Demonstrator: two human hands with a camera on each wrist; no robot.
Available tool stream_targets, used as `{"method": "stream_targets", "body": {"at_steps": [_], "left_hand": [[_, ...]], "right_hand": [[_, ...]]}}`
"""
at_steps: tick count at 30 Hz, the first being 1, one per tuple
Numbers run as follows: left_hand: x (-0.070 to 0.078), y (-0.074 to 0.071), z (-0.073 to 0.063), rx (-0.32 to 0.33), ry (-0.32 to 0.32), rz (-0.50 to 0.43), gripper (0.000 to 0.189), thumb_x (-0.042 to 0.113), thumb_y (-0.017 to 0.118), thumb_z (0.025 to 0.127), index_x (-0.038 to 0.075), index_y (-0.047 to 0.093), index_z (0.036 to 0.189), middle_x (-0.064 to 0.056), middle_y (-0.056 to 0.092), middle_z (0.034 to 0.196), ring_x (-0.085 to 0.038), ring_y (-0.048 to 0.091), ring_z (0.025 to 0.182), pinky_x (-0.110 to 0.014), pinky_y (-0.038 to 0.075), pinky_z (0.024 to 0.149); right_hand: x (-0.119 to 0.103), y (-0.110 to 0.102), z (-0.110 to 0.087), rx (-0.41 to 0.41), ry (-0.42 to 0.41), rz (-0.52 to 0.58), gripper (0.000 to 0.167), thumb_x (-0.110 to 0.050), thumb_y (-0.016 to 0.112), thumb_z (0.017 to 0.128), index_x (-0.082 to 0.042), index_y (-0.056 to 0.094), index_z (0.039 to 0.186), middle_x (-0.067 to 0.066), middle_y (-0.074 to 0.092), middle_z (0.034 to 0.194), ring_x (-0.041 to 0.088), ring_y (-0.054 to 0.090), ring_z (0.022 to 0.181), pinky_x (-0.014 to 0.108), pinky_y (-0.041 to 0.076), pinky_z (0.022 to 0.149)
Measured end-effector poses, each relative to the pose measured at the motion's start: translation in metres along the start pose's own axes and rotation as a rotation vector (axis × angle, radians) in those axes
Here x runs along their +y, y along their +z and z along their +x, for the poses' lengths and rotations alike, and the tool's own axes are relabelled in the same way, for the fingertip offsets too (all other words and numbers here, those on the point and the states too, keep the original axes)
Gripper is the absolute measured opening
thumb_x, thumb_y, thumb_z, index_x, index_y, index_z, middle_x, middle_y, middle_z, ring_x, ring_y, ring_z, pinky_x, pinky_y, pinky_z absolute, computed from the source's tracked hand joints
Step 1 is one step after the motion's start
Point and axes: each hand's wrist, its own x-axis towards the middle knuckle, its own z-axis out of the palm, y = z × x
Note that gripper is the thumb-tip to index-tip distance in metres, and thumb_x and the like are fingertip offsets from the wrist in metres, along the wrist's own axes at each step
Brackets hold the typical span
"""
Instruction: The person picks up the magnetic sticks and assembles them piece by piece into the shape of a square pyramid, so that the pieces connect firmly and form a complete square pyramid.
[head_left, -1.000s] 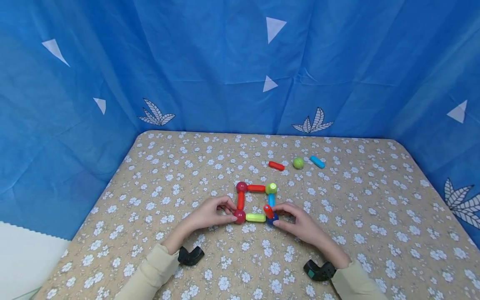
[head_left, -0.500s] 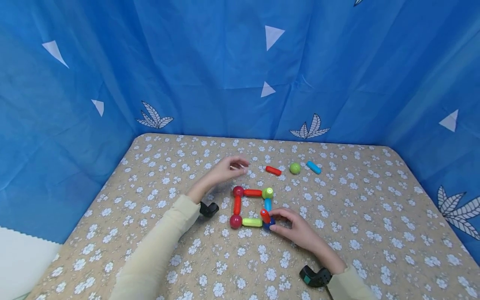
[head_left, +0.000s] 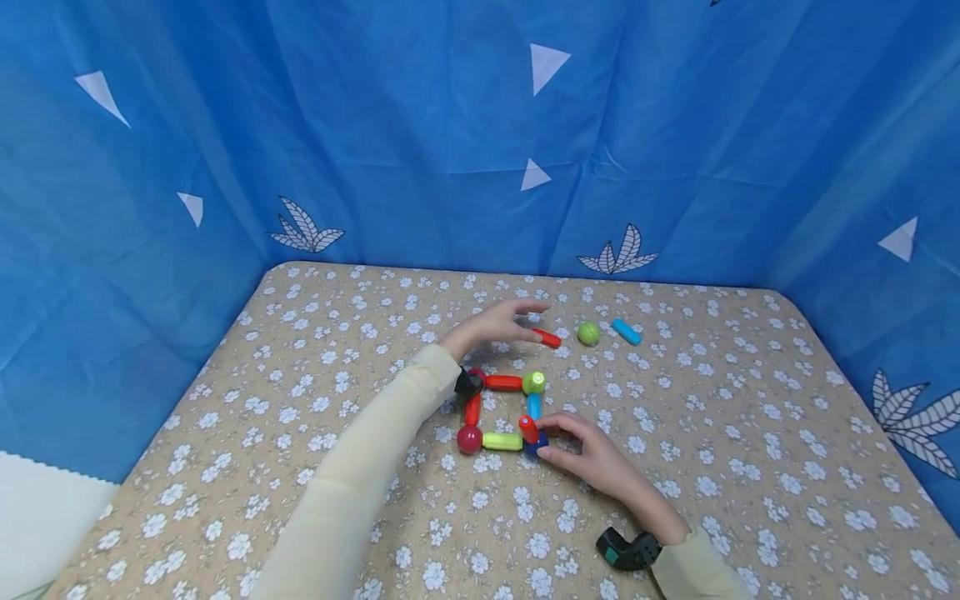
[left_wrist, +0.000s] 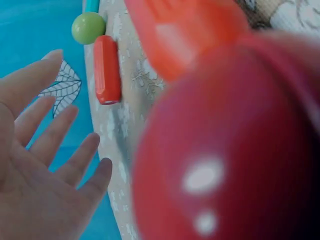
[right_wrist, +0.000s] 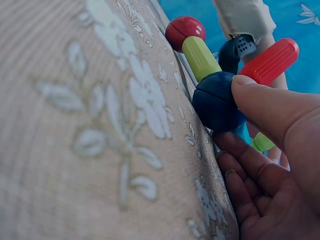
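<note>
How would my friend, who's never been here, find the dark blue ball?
On the flowery tablecloth, look for the four-sided frame of sticks and balls. Go to its near right corner, where the right hand pinches the dark blue ball. A red stick pokes up from it, and every other ball is red or green.

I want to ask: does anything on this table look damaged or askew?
Maybe the red ridged plastic stick on the dark-blue ball: it seems to lean leftward in the head view rather than stand straight. Nothing looks damaged.
</note>
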Motion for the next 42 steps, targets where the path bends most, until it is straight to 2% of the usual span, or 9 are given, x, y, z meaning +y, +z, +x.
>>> {"method": "stream_targets", "body": {"at_steps": [4,10,18,22,26,30,35,39,42], "left_hand": [[0.001,0.006,0.006,-0.031,0.017,0.053,0.047,0.008,0.070,0.085,0.005,0.055,0.129,-0.008,0.054,0.128,-0.022,0.048,0.116,-0.031,0.040,0.095],[0.001,0.020,0.010,-0.013,-0.020,0.161,0.033,0.011,0.071,0.084,0.008,0.064,0.116,-0.003,0.063,0.106,-0.013,0.055,0.094,-0.024,0.044,0.081],[0.001,0.024,0.009,0.036,-0.054,0.243,0.018,0.013,0.068,0.087,0.010,0.068,0.105,0.001,0.062,0.093,-0.014,0.054,0.082,-0.024,0.044,0.071],[0.002,0.018,0.005,0.089,-0.072,0.198,0.023,0.018,0.067,0.088,0.009,0.068,0.109,0.000,0.063,0.099,-0.013,0.055,0.086,-0.024,0.045,0.074],[0.002,0.011,-0.003,0.157,-0.052,0.079,0.026,0.017,0.067,0.088,0.005,0.066,0.111,-0.005,0.064,0.102,-0.014,0.057,0.090,-0.024,0.046,0.076],[0.002,0.003,-0.019,0.210,-0.042,-0.014,0.026,0.014,0.068,0.088,0.004,0.064,0.111,-0.005,0.064,0.100,-0.015,0.058,0.090,-0.025,0.047,0.076],[-0.001,-0.003,-0.050,0.268,-0.017,-0.160,0.031,0.010,0.066,0.088,0.003,0.061,0.118,-0.008,0.064,0.101,-0.019,0.058,0.090,-0.028,0.048,0.076],[-0.008,0.001,-0.081,0.267,0.003,-0.272,0.037,0.009,0.064,0.089,0.000,0.056,0.125,-0.011,0.063,0.103,-0.022,0.058,0.092,-0.031,0.048,0.078],[-0.005,0.007,-0.107,0.254,-0.030,-0.345,0.038,0.011,0.065,0.089,0.000,0.056,0.125,-0.010,0.062,0.105,-0.024,0.057,0.095,-0.033,0.048,0.081]], "right_hand": [[0.004,0.000,-0.001,-0.004,0.003,0.001,0.032,-0.016,0.069,0.086,-0.010,0.062,0.117,0.004,0.059,0.115,0.023,0.054,0.106,0.045,0.043,0.089],[0.009,0.001,-0.001,-0.014,-0.027,0.020,0.033,-0.019,0.069,0.087,-0.013,0.062,0.118,0.001,0.059,0.115,0.020,0.055,0.105,0.041,0.044,0.088],[-0.027,-0.005,-0.005,-0.015,-0.036,-0.001,0.029,-0.008,0.067,0.086,-0.003,0.062,0.115,0.008,0.060,0.112,0.027,0.055,0.104,0.045,0.044,0.087],[-0.031,-0.007,-0.005,-0.019,-0.016,0.004,0.030,-0.006,0.067,0.086,-0.003,0.062,0.115,0.008,0.060,0.113,0.027,0.055,0.105,0.046,0.043,0.088],[-0.030,-0.008,-0.005,-0.019,-0.011,0.010,0.030,-0.007,0.067,0.087,-0.003,0.061,0.116,0.008,0.060,0.113,0.026,0.055,0.105,0.046,0.043,0.089],[-0.029,-0.008,-0.005,-0.018,-0.008,0.011,0.030,-0.007,0.067,0.086,-0.003,0.061,0.116,0.009,0.060,0.113,0.027,0.055,0.104,0.046,0.043,0.088],[-0.029,-0.008,-0.006,-0.009,-0.012,0.001,0.029,-0.006,0.068,0.086,-0.003,0.062,0.114,0.009,0.060,0.112,0.029,0.056,0.103,0.047,0.044,0.088],[-0.029,-0.008,-0.005,-0.011,-0.020,0.002,0.029,-0.005,0.068,0.085,-0.003,0.062,0.114,0.009,0.060,0.111,0.029,0.056,0.103,0.047,0.044,0.087],[-0.028,-0.008,-0.005,-0.021,-0.023,0.016,0.030,-0.005,0.067,0.086,-0.002,0.061,0.115,0.009,0.060,0.111,0.029,0.056,0.103,0.048,0.044,0.087]]}}
